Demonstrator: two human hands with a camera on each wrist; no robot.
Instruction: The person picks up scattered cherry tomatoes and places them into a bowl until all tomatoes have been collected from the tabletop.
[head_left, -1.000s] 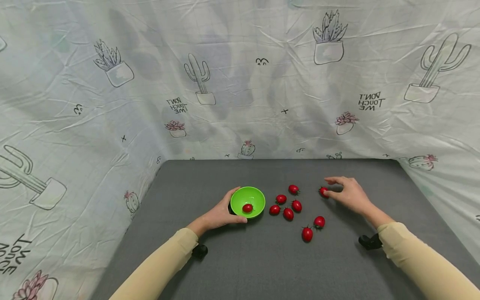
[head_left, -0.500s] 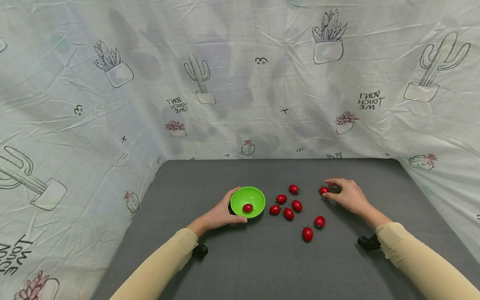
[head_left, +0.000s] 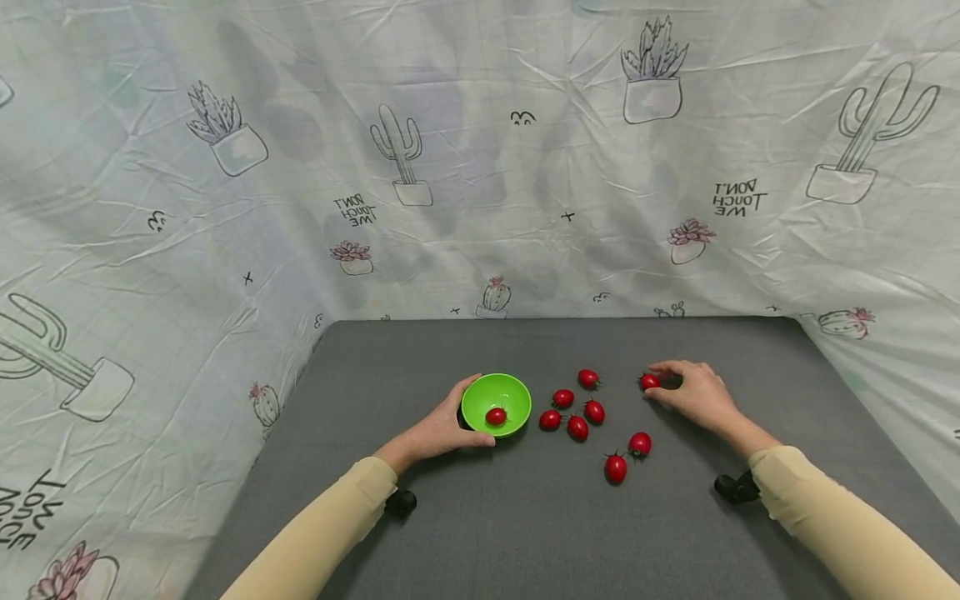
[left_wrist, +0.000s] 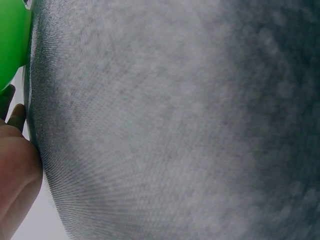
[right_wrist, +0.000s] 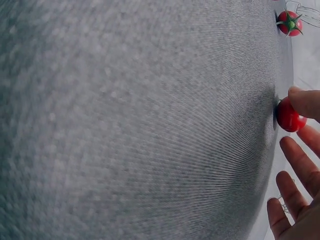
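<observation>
A cherry tomato (head_left: 649,382) lies on the grey table (head_left: 525,533), well right of the green bowl (head_left: 496,403). The right hand (head_left: 693,393) pinches it between thumb and forefinger, the other fingers loose. The left hand (head_left: 438,429) cups the bowl's left wall, thumb along its near rim. One tomato (head_left: 495,416) sits inside the bowl; seven loose tomatoes (head_left: 577,427) lie just right of it.

The setting is a staged recording booth, not a lived-in room. A wrinkled bedsheet (head_left: 480,158) printed with cacti hangs as a backdrop on three sides. It encloses a table (head_left: 525,533) covered in plain grey fabric.
</observation>
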